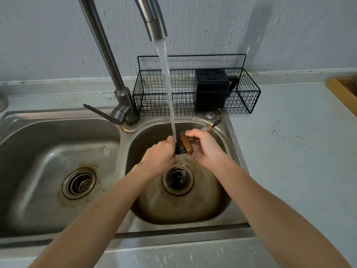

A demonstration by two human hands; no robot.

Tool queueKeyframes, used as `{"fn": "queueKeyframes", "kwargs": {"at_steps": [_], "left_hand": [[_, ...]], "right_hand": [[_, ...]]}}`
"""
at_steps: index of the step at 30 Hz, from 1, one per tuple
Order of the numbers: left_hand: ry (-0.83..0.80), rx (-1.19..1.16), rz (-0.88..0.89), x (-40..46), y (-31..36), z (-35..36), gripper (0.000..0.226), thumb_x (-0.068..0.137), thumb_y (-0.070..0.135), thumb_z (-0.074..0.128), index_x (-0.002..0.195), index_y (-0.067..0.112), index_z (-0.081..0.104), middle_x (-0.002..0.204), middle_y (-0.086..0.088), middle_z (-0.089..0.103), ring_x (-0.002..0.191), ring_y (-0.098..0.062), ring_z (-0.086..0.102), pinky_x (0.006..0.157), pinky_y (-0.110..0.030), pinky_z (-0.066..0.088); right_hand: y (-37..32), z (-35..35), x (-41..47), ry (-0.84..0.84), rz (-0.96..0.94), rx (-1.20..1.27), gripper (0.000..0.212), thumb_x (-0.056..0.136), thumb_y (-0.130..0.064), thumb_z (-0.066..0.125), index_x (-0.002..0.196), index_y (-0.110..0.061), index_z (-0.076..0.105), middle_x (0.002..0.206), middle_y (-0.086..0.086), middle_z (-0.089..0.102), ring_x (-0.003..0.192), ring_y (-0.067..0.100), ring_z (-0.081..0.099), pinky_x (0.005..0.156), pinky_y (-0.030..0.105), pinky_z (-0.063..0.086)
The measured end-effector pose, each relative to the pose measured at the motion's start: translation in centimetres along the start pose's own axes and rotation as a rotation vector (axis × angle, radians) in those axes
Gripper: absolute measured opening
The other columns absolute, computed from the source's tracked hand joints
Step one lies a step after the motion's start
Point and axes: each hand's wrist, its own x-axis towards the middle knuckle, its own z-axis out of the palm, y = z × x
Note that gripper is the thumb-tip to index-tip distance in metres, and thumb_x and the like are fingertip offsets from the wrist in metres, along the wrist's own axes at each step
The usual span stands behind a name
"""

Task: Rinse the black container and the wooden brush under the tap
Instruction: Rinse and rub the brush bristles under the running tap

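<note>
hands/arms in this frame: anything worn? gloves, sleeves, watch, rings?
Nothing worn that shows. The left hand and right hand are bare, no gloves; both forearms are bare from wrist to the frame's lower edge, no sleeves. No watch or bracelet on either wrist, no rings on the visible fingers.

Head-worn view, steeply down and forward, close above the double sink [58, 120].

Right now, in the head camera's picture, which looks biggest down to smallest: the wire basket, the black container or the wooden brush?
1. wire basket
2. black container
3. wooden brush, partly hidden by the hands and nearer the camera
</note>
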Motion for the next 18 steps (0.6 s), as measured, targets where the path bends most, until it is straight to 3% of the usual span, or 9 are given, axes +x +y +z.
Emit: {"fn": "queueKeyframes", "kwargs": {"at_steps": [4,7,12,14,17,18], "left_hand": [[0.046,0.155,-0.02,0.1,0.1,0.2,0.031,0.09,0.017,0.043,0.118,0.006,0.037,0.103,-0.016,0.063,0.096,-0.036,0.061,0.076,-0.043,0.047],[0.088,0.103,-0.003,0.3,-0.2,0.4,0.034,0.088,0.013,0.046,0.12,0.009,0.034,0.102,-0.015,0.063,0.094,-0.035,0.061,0.075,-0.043,0.048],[0.029,-0.426,-0.046,0.3,-1.3,0.2,0.048,0.078,0.009,0.065,0.121,0.01,0.043,0.103,-0.001,0.055,0.095,-0.014,0.053,0.08,-0.025,0.044],[-0.046,-0.676,-0.153,0.0,-1.6,0.2,0.056,0.075,-0.002,0.065,0.125,0.01,0.042,0.106,-0.003,0.056,0.1,-0.018,0.056,0.083,-0.028,0.05],[-0.235,-1.458,-0.298,-0.5,-1.8,0.0,0.063,0.074,-0.023,0.044,0.126,0.012,0.04,0.111,-0.015,0.056,0.099,-0.027,0.06,0.067,-0.029,0.058],[-0.274,-1.654,-0.306,-0.5,-2.0,-0.1,0.066,0.071,-0.023,0.042,0.126,0.012,0.042,0.116,-0.017,0.054,0.105,-0.031,0.058,0.07,-0.032,0.058]], "right_hand": [[0.0,0.0,-0.1,0.009,0.014,-0.022,0.017,0.08,-0.005,0.054,0.097,-0.006,0.058,0.087,0.008,0.057,0.076,0.016,0.058,0.05,0.018,0.05],[-0.3,0.0,-0.2,0.019,-0.016,0.001,0.015,0.08,-0.001,0.053,0.092,-0.007,0.061,0.088,0.01,0.059,0.077,0.017,0.06,0.049,0.017,0.051],[-0.7,-0.3,-0.4,0.039,-0.053,0.034,0.013,0.08,0.003,0.054,0.083,-0.006,0.062,0.085,0.012,0.063,0.079,0.02,0.063,0.063,0.024,0.053],[-0.8,-0.3,-0.5,0.051,-0.063,0.061,0.012,0.079,0.004,0.055,0.078,-0.006,0.062,0.082,0.011,0.065,0.077,0.02,0.065,0.067,0.026,0.054],[-0.5,-0.3,-0.6,0.043,-0.078,0.094,0.013,0.079,0.003,0.056,0.074,-0.008,0.06,0.084,0.011,0.067,0.078,0.021,0.066,0.067,0.03,0.055],[-0.4,-0.4,-0.6,0.043,-0.088,0.086,0.014,0.079,0.003,0.057,0.073,-0.009,0.06,0.086,0.01,0.067,0.08,0.022,0.066,0.067,0.031,0.053]]}}
